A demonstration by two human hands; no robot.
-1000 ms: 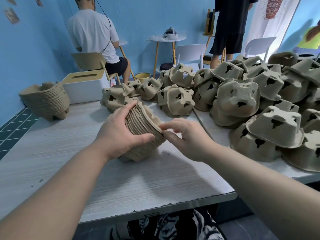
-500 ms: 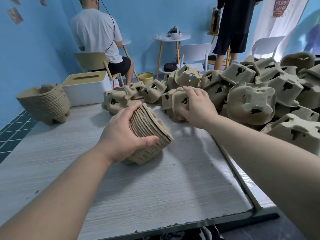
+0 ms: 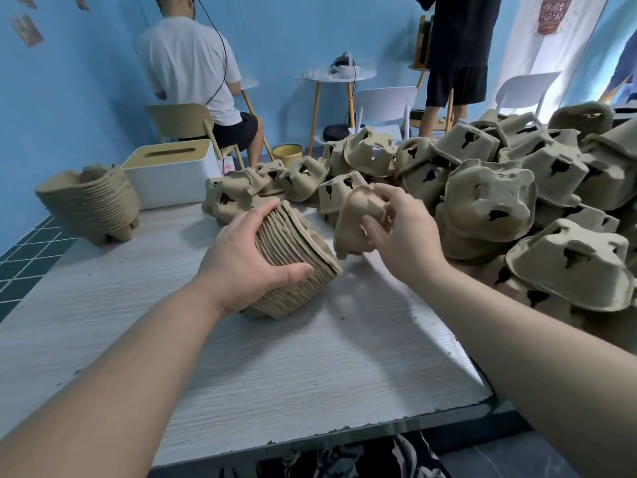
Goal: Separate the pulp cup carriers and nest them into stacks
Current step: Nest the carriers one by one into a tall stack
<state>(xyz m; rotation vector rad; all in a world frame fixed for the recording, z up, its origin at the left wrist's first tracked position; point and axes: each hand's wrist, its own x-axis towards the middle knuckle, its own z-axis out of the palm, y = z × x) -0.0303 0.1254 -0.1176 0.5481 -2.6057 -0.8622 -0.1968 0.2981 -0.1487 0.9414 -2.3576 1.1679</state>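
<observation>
My left hand (image 3: 241, 260) grips a nested stack of brown pulp cup carriers (image 3: 293, 267), tilted on its side and resting on the grey wooden table (image 3: 310, 367). My right hand (image 3: 403, 232) holds a single pulp carrier (image 3: 356, 219) lifted just right of the stack's open end, a small gap between them. A large loose pile of carriers (image 3: 489, 201) covers the table's right and back. A finished upright stack (image 3: 91, 201) stands at the far left edge.
A white tissue box with a tan lid (image 3: 172, 174) sits behind the left stack. Beyond the table are a seated person in a white shirt (image 3: 189, 67), a standing person in black (image 3: 455, 46), white chairs and a small round table (image 3: 336, 77).
My right hand reached back into the pile, closed on one carrier and has brought it forward beside the stack. My left hand kept its hold on the stack.
</observation>
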